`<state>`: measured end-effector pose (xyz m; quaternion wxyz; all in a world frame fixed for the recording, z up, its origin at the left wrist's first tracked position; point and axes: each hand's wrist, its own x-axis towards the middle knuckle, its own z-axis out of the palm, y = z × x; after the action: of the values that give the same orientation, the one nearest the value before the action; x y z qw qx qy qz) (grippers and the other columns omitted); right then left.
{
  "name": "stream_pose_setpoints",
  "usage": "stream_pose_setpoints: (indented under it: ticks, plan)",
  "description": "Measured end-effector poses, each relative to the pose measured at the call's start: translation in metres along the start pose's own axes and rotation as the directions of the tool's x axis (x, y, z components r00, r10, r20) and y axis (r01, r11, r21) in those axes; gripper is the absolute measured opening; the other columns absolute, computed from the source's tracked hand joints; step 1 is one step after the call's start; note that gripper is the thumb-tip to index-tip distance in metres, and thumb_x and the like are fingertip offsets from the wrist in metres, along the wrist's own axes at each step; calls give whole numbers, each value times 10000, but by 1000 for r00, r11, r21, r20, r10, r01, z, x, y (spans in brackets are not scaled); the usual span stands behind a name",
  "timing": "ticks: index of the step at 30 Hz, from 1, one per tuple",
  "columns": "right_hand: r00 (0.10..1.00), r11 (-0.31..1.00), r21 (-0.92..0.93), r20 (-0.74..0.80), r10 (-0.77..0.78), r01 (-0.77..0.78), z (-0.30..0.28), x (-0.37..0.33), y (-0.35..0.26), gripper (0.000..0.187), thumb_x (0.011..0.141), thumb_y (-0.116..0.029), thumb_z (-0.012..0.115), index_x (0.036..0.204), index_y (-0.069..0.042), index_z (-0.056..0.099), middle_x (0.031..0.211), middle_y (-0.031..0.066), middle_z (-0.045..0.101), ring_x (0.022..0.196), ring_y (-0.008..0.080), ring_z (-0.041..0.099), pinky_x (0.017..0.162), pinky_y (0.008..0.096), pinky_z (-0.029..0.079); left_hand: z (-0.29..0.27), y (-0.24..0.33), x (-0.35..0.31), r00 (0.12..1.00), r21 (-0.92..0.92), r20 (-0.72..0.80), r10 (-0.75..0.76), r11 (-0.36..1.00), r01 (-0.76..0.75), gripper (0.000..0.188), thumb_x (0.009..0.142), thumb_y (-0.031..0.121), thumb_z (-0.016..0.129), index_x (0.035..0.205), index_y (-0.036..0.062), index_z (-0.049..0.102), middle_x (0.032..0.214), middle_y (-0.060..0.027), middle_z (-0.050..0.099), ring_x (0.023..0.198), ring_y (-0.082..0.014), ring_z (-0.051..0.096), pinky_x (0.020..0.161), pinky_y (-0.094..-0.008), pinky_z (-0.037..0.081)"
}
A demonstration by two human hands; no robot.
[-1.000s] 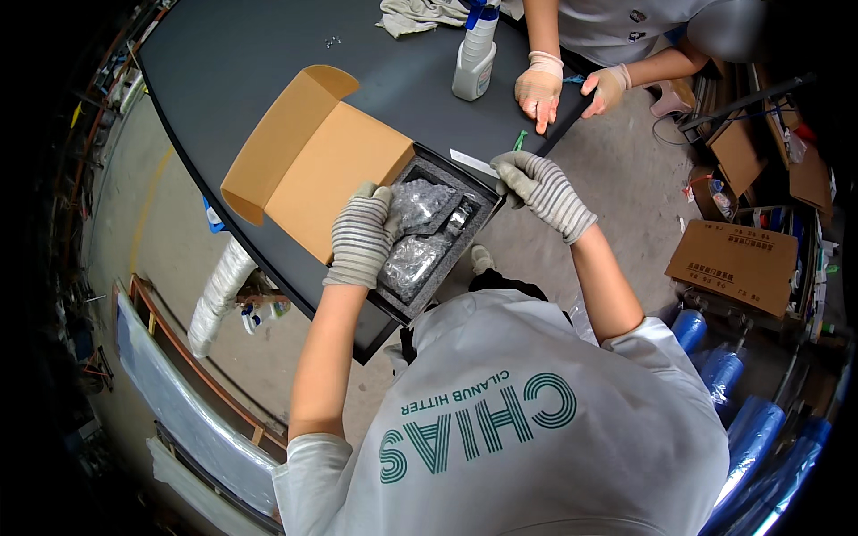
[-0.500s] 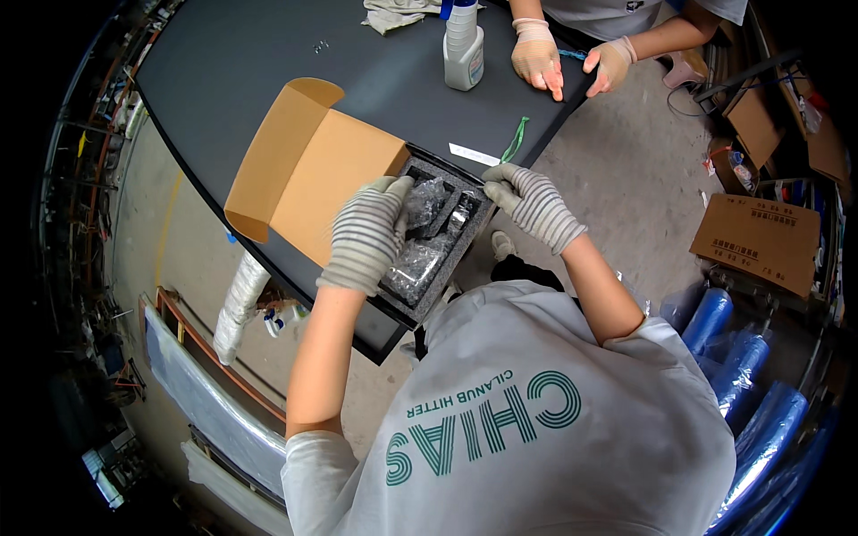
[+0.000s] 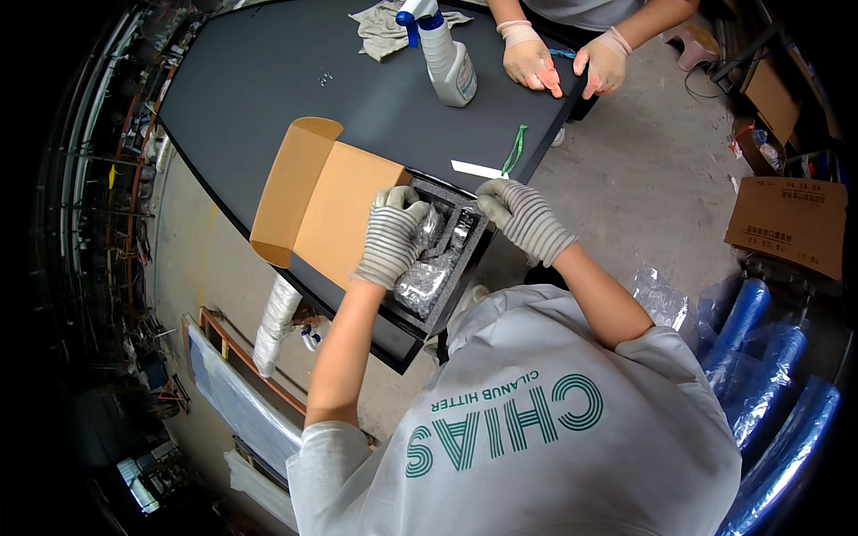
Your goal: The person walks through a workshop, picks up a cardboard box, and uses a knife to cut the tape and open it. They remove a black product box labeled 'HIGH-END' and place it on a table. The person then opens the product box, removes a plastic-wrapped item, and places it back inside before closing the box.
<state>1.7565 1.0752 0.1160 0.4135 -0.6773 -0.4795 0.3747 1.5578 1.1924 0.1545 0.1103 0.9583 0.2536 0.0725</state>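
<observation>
An opened brown cardboard box [image 3: 353, 205], lined with grey foam [image 3: 438, 191], rests at the table's near edge. Its lid is folded back to the left. Clear-wrapped parts [image 3: 425, 281] sit in the foam's recesses. My left hand [image 3: 391, 237], in a grey-striped glove, is over the left side of the box with its fingers curled at the foam; whatever they hold is hidden. My right hand [image 3: 529, 223], gloved alike, has its bent fingers closed on the far right corner of the box. Just beyond that corner lie a white strip [image 3: 477, 169] and a green tie [image 3: 515, 150].
On the dark table [image 3: 268, 80] stand a spray bottle [image 3: 451, 73] and a crumpled cloth [image 3: 382, 31]. Across from me, another person's gloved hands [image 3: 534, 64] rest at the table edge. Blue film rolls [image 3: 760, 384] and a carton [image 3: 786, 223] are at the right.
My left hand has shifted toward the far end of the box, its fingers now more curled. My right hand stays at the corner. The whole view has shifted slightly.
</observation>
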Motion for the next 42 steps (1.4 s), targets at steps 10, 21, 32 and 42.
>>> stream_pose_setpoints:
  ticks: [10,21,32,42]
  plan:
    - [997,995,75,-38,67,-64,7,-1,7,226,888,-239,585,966,-31,630,766,88,629,690,193,593,686,323,493,-6,-13,-41,810,-789,260,-526,-599,-135,478,766,282,742,1126,28,555,999,-106,630,924,-239,639,819,-403,565]
    - [857,895,-90,-260,-444,437,-2,-20,-57,185,760,-143,697,934,-93,658,939,96,602,894,277,587,763,373,485,7,15,-34,669,-607,503,-547,-775,-177,261,904,225,539,1068,24,577,954,-114,630,844,-227,648,738,-352,578]
    - [890,817,-389,343,-301,426,6,1,-119,540,629,-373,739,1071,-73,662,1015,117,629,907,295,630,814,383,496,3,41,-37,795,-795,403,-454,-604,58,386,930,264,537,1227,17,525,1122,-118,618,1001,-234,628,834,-346,559]
    - [916,920,30,81,-393,392,43,10,-84,526,636,-108,704,1145,-22,596,1098,131,562,1002,275,577,886,341,493,-17,39,-34,682,-913,214,-699,-392,-116,470,858,312,599,1221,21,531,1110,-103,620,1005,-203,623,865,-338,543]
